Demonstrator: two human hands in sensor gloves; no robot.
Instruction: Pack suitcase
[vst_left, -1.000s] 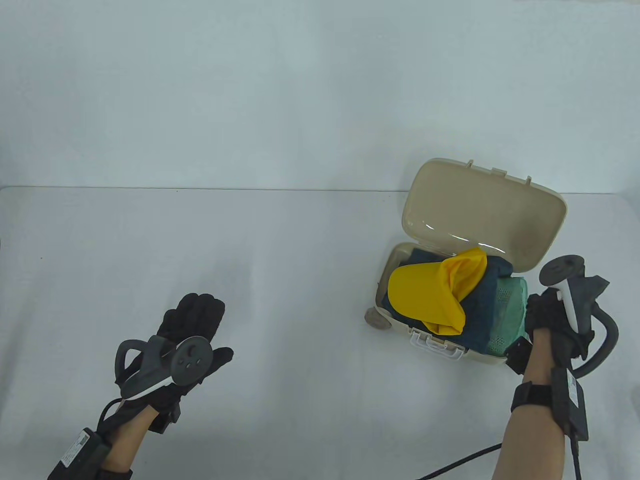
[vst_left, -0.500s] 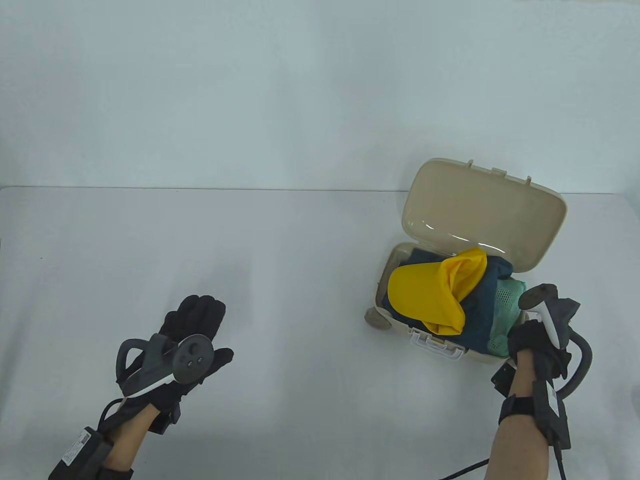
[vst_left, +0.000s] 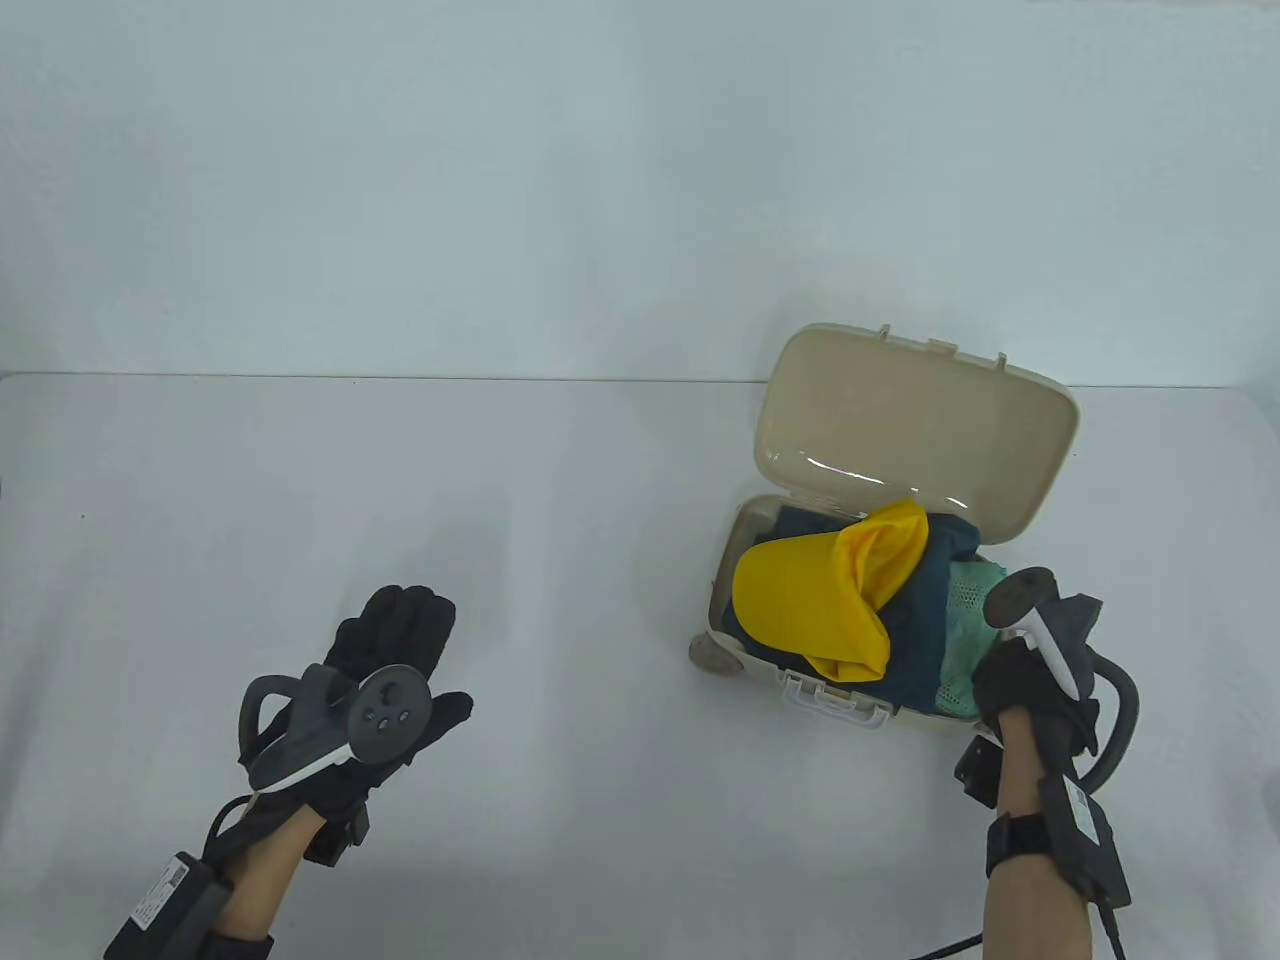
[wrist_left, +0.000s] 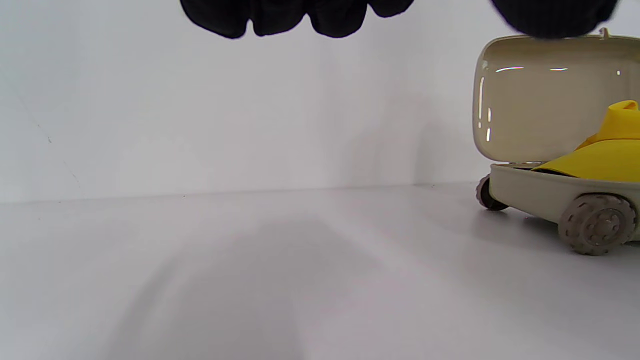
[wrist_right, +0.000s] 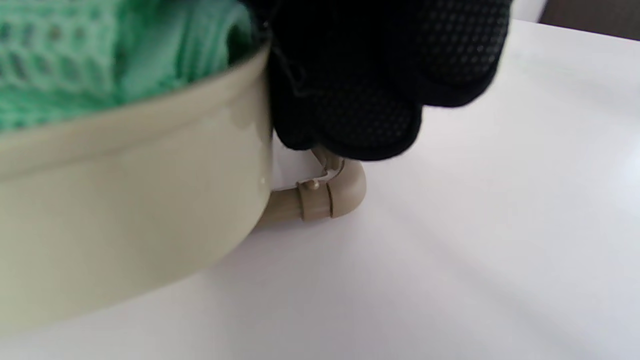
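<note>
— Left hand (vst_left: 395, 655)?
— Lay flat on the tabletop (vst_left: 560, 520), fingers straight, holding nothing.
— Suitcase (vst_left: 800, 690)?
— Stood well right of it, lid (vst_left: 905, 410) up, yellow cap (vst_left: 800, 600) on the clothes.
— Right hand (vst_left: 1030, 675)?
— Curled round the suitcase's handle (wrist_right: 325, 192) at the near end.

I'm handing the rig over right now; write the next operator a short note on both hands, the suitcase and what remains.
Left hand: open, fingers straight, flat over the table, holding nothing, well left of the case.
Right hand: fingers against the right end of the suitcase, by its beige handle; whether they grip it is unclear.
Suitcase: at the table's right, lid up.
Done: yellow cap, dark blue garment and green mesh cloth lie in the base, heaped above the rim.
Left: probably press the pile down, then shut the lid and fasten the white latch. No other items lie on the table.
</note>
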